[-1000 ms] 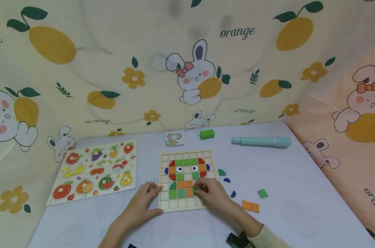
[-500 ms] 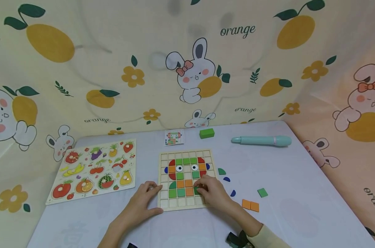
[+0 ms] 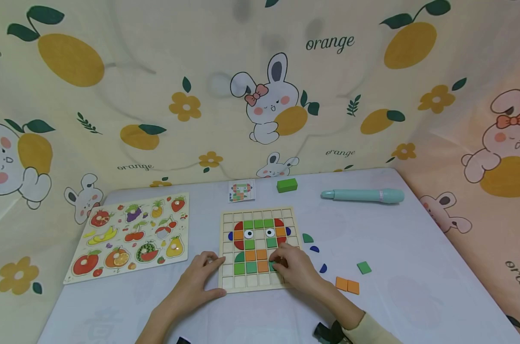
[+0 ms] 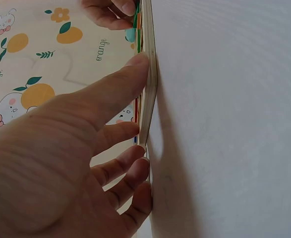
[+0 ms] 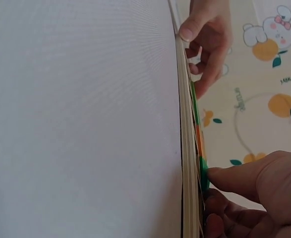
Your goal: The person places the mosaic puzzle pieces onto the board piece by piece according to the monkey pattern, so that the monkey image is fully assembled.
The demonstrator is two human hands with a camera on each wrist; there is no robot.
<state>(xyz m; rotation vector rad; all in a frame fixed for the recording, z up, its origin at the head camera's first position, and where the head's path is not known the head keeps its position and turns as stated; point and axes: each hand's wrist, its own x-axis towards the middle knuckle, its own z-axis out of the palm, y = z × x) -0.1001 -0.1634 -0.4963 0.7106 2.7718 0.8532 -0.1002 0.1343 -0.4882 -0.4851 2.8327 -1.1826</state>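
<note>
In the head view, a square wooden grid board (image 3: 238,285) lies mid-table, its cells partly filled with coloured tiles and two eye pieces forming a face-like pattern. My left hand (image 3: 199,278) steadies its lower left corner, thumb at the front edge and fingertips by the left side. Up close in the left wrist view, the thumb (image 4: 120,87) presses the board's edge (image 4: 149,94). Over the lower right cells, my right hand (image 3: 297,268) pinches a green tile (image 3: 272,266) at the board's surface. The right wrist view shows this green tile (image 5: 204,173) under the thumb; its outline is mostly hidden.
Right of the board lie a green quarter-circle (image 3: 308,239), blue half-circles (image 3: 314,249), orange squares (image 3: 341,284) and a green square (image 3: 364,267). Behind are a pattern card (image 3: 242,192), a green block (image 3: 287,186) and a teal pen (image 3: 363,196). A fruit puzzle (image 3: 122,263) lies left.
The right hand shifts very slightly around the green tile over the same lower right cells. The left hand stays at the board's corner.
</note>
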